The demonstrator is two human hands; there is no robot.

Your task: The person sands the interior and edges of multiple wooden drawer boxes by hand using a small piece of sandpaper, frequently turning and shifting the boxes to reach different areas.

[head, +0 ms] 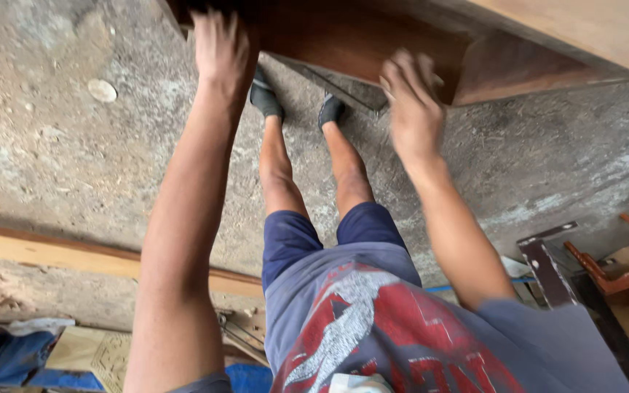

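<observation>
Dusty concrete floor (74, 145) below; a dark wooden panel (358, 40) rests at the top edge. The left hand (220, 47) grips its corner, fingers curled. The right hand (410, 98), blurred, seems pressed flat against its lower edge, fingers together.

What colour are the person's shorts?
The shorts are dark blue, seen best in the head view.

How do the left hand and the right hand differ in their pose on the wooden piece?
The left hand lies further from the body, at the dark upper edge of the wooden piece; the right hand sits nearer, at its lower edge. The left hand looks sharp, while the right hand is blurred. The left hand's fingertips disappear into shadow; the right hand's fingers show curled. Both are bare and touch the same reddish-brown wooden piece.
</observation>
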